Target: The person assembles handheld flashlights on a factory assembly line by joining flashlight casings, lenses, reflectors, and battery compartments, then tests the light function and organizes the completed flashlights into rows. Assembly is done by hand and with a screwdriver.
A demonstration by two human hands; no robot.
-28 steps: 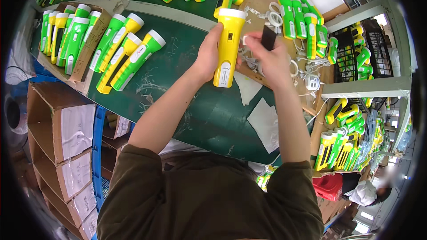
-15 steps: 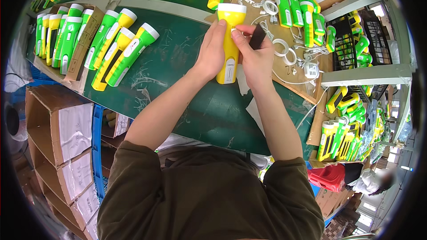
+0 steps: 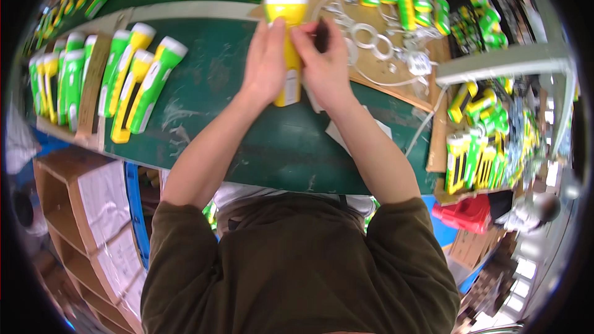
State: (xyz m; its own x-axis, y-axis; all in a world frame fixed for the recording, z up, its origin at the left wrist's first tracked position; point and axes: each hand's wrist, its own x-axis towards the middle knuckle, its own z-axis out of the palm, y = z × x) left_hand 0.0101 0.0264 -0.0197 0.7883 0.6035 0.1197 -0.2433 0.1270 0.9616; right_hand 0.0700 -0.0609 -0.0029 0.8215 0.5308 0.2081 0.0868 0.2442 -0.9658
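Note:
A yellow flashlight (image 3: 287,11) with a white rim round its head stands lengthwise over the green worktable, head pointing away from me. My left hand (image 3: 265,65) is closed along its left side. On the other side, my right hand (image 3: 326,65) pinches a dark, flat strip (image 3: 321,36), with thumb and fingertips against or very near the flashlight's neck. The fingertips are blurred, so the exact contact is unclear. My fingers hide part of the flashlight's body.
Several green and yellow flashlights (image 3: 150,85) lean at the left beside a filled carton (image 3: 93,89). White rings (image 3: 364,36) and cables lie on a brown board (image 3: 396,89) at right, near more flashlights. Cardboard compartments (image 3: 77,164) stand lower left; a metal frame (image 3: 501,65) is at right.
The whole view has shifted, so the table, hands and flashlight sit further left in the picture. Both hands keep much the same hold; the dark strip now looks more upright.

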